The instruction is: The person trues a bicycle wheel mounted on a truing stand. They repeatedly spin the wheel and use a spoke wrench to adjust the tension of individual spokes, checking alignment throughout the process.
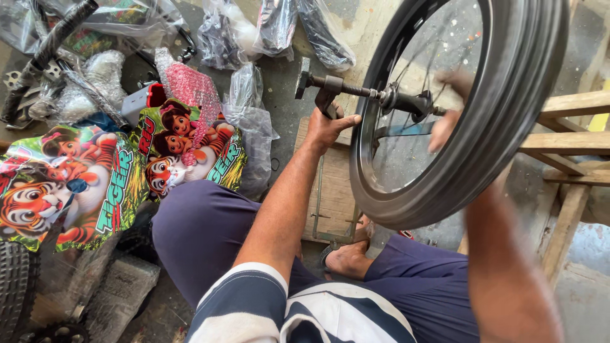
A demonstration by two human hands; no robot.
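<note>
Gripping spanner (325,101) tight w/ left hand (328,129) at wheel (457,108) axle; right hand (445,121) blurred, grip unclear.

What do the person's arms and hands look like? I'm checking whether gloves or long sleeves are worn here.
No gloves: the left hand and right hand are bare, as are both forearms. A short sleeve with wide white and dark blue stripes ends near the left elbow. No watch, rings or bands show; the right hand is motion-blurred.

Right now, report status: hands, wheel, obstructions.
Left hand gripping spanner at axle. Right hand on wheel hub, blurred. Nothing between them.
</note>
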